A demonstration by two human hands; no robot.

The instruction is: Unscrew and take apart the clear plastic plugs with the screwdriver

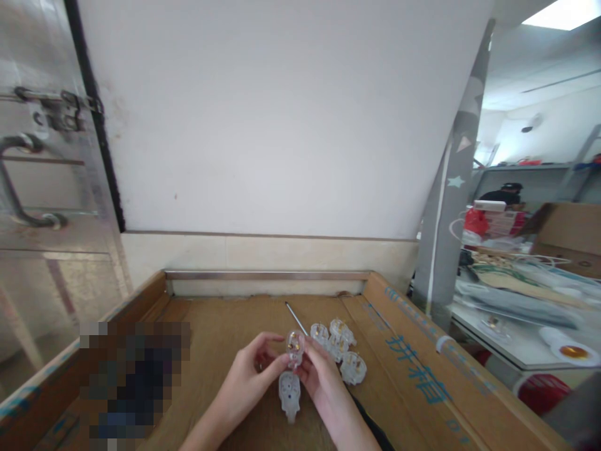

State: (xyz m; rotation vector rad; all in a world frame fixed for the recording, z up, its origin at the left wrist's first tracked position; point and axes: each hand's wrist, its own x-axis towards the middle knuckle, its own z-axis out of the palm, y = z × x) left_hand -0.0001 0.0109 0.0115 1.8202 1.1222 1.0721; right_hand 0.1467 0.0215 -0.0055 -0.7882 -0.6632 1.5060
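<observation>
Between the fingertips of both hands is a clear plastic housing (295, 342) with brass-coloured metal contacts inside, held up above the cardboard. My left hand (260, 362) pinches it from the left side. On its right side, my right hand (319, 369) grips it with bent fingers. Just below lies a clear plastic cover (290, 394) with small holes and a narrow end pointing toward me. Several more clear housings (353, 368) with brass-coloured parts are grouped beside my right hand. A thin metal rod (297, 318) like a screwdriver shaft runs behind that hand, its lower part hidden.
The cardboard-lined work surface (211, 319) has raised cardboard sides (413, 338) and a metal rail (267, 275) at the back. A blurred-out dark patch (141, 382) covers the left. Right of a grey post (444, 238) stands a cluttered table (521, 347); a person (502, 195) is farther back.
</observation>
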